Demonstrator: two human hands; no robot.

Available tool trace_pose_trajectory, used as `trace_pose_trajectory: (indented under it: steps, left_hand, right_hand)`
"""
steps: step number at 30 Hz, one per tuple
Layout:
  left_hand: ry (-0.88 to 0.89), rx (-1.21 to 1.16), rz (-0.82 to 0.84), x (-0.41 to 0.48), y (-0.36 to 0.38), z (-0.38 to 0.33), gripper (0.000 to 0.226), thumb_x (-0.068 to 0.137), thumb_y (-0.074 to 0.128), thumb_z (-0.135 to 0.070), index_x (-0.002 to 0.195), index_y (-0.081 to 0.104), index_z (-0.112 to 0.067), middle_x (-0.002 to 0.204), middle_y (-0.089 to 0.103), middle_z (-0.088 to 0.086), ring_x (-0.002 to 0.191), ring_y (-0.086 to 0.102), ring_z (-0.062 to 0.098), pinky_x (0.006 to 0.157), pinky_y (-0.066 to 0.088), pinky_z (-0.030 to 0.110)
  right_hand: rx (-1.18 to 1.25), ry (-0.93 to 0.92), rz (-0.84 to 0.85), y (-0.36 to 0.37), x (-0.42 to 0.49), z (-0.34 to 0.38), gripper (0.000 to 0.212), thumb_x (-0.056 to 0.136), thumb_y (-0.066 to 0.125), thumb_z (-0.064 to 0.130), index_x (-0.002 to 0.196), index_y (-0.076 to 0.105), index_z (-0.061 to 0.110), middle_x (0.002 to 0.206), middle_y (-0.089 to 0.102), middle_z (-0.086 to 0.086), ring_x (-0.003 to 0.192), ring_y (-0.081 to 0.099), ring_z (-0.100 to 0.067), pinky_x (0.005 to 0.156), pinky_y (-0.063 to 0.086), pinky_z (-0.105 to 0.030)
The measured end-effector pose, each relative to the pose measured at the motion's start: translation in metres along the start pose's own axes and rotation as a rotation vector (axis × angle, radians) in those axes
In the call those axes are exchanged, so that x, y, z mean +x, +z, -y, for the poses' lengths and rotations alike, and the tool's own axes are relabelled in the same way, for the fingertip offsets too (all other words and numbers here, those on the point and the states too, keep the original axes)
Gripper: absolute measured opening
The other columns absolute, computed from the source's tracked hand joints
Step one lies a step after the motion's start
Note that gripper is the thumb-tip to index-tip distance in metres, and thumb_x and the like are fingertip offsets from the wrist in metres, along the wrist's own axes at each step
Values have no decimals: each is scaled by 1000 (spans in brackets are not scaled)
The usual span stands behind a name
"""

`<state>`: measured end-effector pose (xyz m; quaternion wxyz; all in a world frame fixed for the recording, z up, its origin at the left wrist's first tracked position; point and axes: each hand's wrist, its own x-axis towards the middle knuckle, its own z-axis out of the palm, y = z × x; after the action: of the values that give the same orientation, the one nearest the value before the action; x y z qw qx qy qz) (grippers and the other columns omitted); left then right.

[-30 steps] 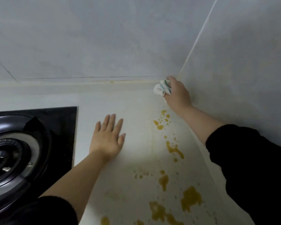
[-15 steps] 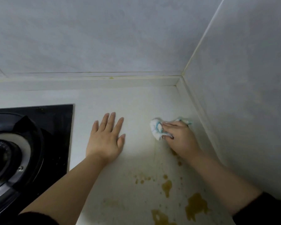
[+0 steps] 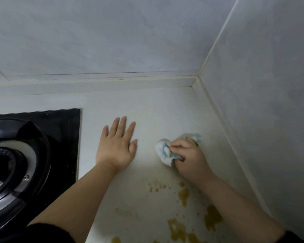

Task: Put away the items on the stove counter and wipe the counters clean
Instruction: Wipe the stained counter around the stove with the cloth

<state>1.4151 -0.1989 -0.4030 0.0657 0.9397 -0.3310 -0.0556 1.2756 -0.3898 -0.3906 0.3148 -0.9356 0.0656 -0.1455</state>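
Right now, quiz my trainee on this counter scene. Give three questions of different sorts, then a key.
1. True or false: the left hand lies flat on the counter.
2. The right hand grips: A) a sponge, B) a white-and-blue cloth, C) a bottle.
3. Short answer: do the yellow-brown stains lie nearer the person than that cloth, or farther?

Key: 1 true. 2 B. 3 nearer.
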Motion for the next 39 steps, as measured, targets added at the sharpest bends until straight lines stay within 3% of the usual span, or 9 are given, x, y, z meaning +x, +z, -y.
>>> trace_pose_trajectory:
  steps: [7,12,16,22,26,29,32,35,39]
  left_hand:
    - [3,5,15,-1,1,0,73,82,-7,-51,152,1,-29,159,-7,1,146,-12,18,117,-3,41]
    - [6,25,19,-2,0,0,76,80,-8,-51,152,3,-28,160,-5,3,146,-10,20,117,-1,42]
    - [1,41,22,0,-2,-2,77,79,-10,-51,152,1,-29,160,-7,2,146,-11,19,117,-1,42]
    - [3,51,14,0,0,0,72,83,-5,-50,152,1,-29,160,-6,1,146,-10,18,117,-1,41]
    - [15,31,5,-1,0,0,70,86,0,-49,152,7,-28,160,-2,2,147,-6,20,117,2,42]
    - [8,46,16,-1,-1,0,62,93,7,-45,152,6,-27,160,-3,3,147,-7,20,117,2,42]
    - [8,46,20,-1,-2,-1,58,97,16,-42,152,6,-26,160,-3,3,147,-7,21,118,2,43]
    - [11,42,6,0,-1,0,58,97,17,-41,152,7,-25,160,-2,4,147,-6,22,117,3,44]
    - [13,35,-5,0,-1,0,58,97,18,-41,152,9,-25,160,0,5,147,-4,22,117,4,44]
  right_hand:
    - [-133,228,18,-10,122,-39,25,72,74,5,93,68,-6,99,63,-21,95,59,-32,80,42,-28]
    - [-177,-2,-43,5,76,-6,17,69,62,17,70,71,3,77,62,-12,75,59,-30,70,41,-32]
    - [-126,-147,6,1,-11,19,26,71,54,16,84,73,5,86,67,-6,82,51,-19,79,40,-28]
    - [-393,83,1,-20,108,-39,27,69,56,21,80,71,0,84,68,-20,82,61,-37,74,46,-36]
    - [-435,41,59,-35,125,-51,52,73,39,37,72,70,-5,76,64,-27,71,61,-40,66,50,-42]
    - [-319,177,8,-47,66,-35,40,78,57,34,72,71,-3,70,61,-21,67,60,-32,60,45,-34]
    - [-259,269,-38,-57,-22,-10,34,75,65,42,83,75,9,81,63,-7,76,57,-21,72,46,-30]
    - [-258,271,11,-60,-65,5,23,78,70,24,96,75,11,91,64,-1,84,59,-20,78,47,-28]
    - [-251,301,29,-61,4,-12,33,77,70,43,65,68,12,70,57,-6,63,54,-22,60,44,-29]
